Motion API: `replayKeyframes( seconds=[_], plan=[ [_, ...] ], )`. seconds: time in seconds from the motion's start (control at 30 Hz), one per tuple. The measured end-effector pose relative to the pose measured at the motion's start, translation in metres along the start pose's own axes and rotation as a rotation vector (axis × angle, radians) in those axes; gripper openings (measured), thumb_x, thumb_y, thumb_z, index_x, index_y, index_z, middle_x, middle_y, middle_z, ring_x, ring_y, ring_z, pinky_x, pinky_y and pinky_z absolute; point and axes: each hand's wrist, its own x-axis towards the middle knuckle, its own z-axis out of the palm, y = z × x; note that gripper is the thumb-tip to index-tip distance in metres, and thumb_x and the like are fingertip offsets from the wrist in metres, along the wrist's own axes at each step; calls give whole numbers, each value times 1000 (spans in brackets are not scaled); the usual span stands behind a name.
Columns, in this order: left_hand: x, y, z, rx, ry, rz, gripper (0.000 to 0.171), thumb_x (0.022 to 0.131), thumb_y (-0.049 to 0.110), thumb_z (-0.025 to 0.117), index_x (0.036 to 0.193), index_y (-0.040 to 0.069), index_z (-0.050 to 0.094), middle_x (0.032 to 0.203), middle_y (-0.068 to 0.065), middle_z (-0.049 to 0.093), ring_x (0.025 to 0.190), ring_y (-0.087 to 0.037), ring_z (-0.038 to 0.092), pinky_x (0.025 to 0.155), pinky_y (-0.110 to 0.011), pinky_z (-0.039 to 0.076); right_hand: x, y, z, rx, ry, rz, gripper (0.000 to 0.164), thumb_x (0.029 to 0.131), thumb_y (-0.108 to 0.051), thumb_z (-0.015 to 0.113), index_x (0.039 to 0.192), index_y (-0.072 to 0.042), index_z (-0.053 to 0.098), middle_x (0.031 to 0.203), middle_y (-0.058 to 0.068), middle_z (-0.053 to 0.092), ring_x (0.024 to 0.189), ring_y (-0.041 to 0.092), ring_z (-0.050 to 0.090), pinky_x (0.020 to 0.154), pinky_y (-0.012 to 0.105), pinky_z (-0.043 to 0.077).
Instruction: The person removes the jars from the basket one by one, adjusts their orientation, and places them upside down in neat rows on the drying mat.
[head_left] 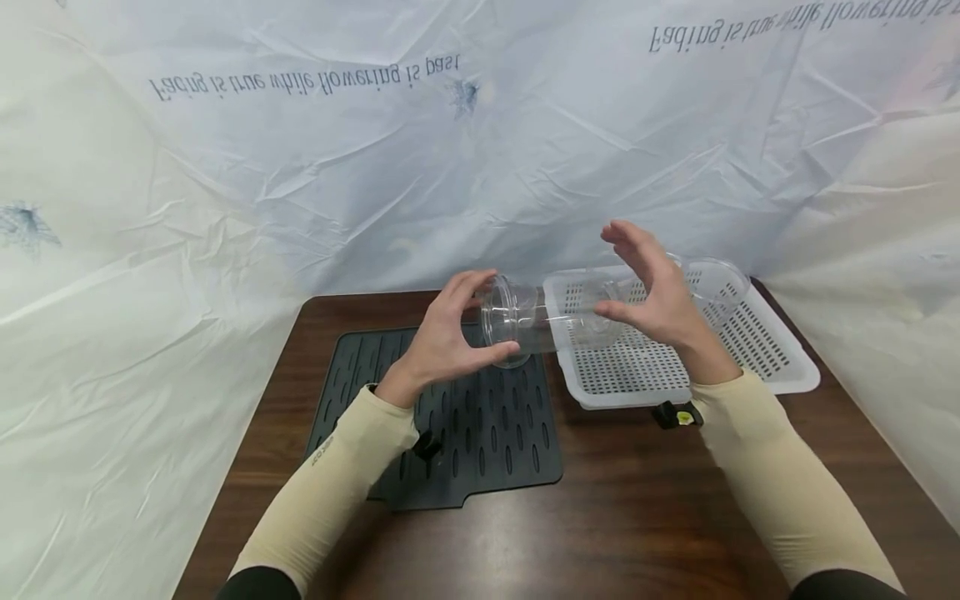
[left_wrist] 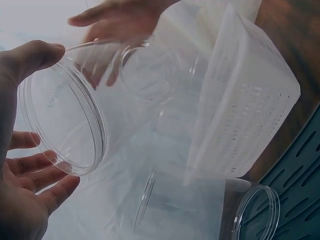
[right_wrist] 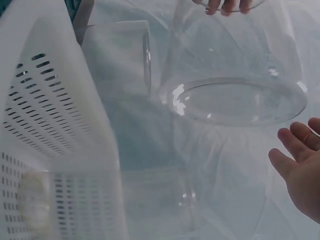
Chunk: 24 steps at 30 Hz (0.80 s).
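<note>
A clear, see-through jar (head_left: 536,321) is held sideways above the table, between the two hands. My left hand (head_left: 453,333) grips its ringed end, thumb on one side of the rim and fingers on the other, as the left wrist view also shows at the jar (left_wrist: 102,132). Near the opposite end is my right hand (head_left: 656,292), fingers spread and thumb apart. In the right wrist view the fingertips of that hand (right_wrist: 305,165) are close to the jar's round end (right_wrist: 240,102), with a gap showing between.
A white perforated basket (head_left: 795,379) is at the right back of the brown table (head_left: 600,500). To its left lies a dark slotted mat (head_left: 487,467). Another clear container (left_wrist: 257,212) is beside the mat, and one more (head_left: 720,287) is behind the basket. Patterned sheeting (head_left: 375,183) hangs behind.
</note>
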Motion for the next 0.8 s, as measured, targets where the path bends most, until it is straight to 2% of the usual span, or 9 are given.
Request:
replayKeyframes(
  seconds=[0.17,0.27,0.37,0.47,0.57,0.63,0.8],
  plan=[
    [1,0,-4,3,11,7,88,76,33,83,149,13,38,143,-9,44,126,-25,50,101,-35,48,-8,16,1,353,113,41,96,77,-30,85,148,5,31,142,22,42,137,32,38,119,38,26],
    [-1,-1,-5,-4,14,7,88,76,32,82,149,14,38,143,-9,44,127,-27,49,102,-35,48,-14,26,5,513,183,63,93,78,-28,84,147,7,32,140,21,43,134,34,40,118,36,29],
    [-2,-2,-4,-13,21,7,88,76,30,83,149,14,38,144,-9,44,128,-28,49,102,-36,48,-20,32,10,635,238,85,92,78,-28,84,145,8,33,137,22,44,133,35,42,118,39,29],
    [-3,-4,-3,-14,27,8,88,76,29,83,150,15,37,144,-9,44,128,-27,49,102,-36,48,-27,34,15,727,259,135,92,79,-28,83,146,5,31,139,19,42,134,35,40,122,45,18],
    [-5,-5,-2,-18,30,3,88,76,29,83,150,17,37,144,-8,44,128,-25,49,103,-37,48,-33,34,21,816,273,186,92,78,-29,84,147,2,31,141,19,39,134,32,38,122,44,12],
    [-5,-5,-2,-24,31,0,88,76,30,83,150,18,37,144,-8,44,128,-26,49,103,-39,48,-36,34,27,879,292,200,94,76,-28,86,147,2,31,141,19,38,133,30,38,121,38,16],
    [-6,-7,-2,-40,42,3,86,79,38,80,150,18,36,145,-8,43,128,-28,49,103,-43,47,-41,35,39,977,317,166,97,75,-27,86,145,7,30,139,18,40,130,25,43,109,28,38]
  ],
)
